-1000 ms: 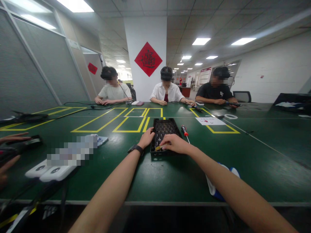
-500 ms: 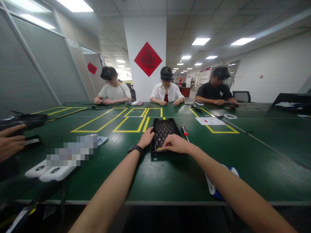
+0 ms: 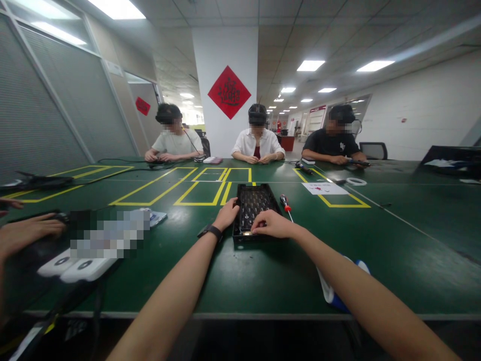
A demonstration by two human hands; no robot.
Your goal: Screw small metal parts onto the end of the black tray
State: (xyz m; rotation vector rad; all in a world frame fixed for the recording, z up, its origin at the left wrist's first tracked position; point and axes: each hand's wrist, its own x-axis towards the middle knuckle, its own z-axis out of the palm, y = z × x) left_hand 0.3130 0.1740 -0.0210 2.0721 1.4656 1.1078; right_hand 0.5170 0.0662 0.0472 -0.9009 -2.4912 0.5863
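Black tray (image 3: pixel 244 240), left hand (image 3: pixel 226 213) clasping its side, right hand (image 3: pixel 272 223) pinching small gold piece (image 3: pixel 246 233)

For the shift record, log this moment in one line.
left hand: on left edge of black tray | right hand: at small pale part inside tray's near end | screwdriver: on green table, right of tray

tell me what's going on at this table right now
Someone is working on a black case lying on the green table. Their left hand is at its left edge, while the right hand has its fingers at a small light-coloured piece inside the near end; the grip is too small to make out. A screwdriver lies beside the case, on the right.
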